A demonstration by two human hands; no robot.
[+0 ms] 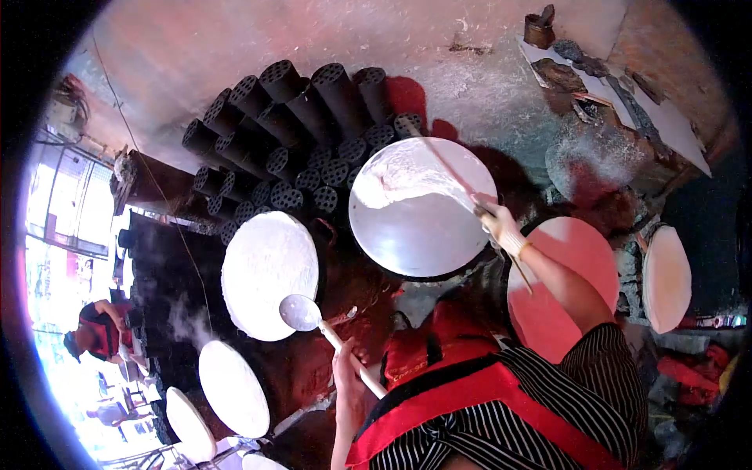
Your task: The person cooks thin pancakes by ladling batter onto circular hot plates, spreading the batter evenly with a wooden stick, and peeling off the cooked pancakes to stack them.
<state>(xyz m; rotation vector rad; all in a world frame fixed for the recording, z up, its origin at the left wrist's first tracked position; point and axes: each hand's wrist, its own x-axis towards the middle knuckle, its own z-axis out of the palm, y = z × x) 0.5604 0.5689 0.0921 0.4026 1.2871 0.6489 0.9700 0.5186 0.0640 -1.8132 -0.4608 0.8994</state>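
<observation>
Across the griddle, a slanting stick is clasped by curled fingers of the nearer right hand, a ladle being gripped lower left of it by the left hand.

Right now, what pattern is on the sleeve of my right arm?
The sleeve is dark with thin white stripes; it shows in the head view.
</observation>
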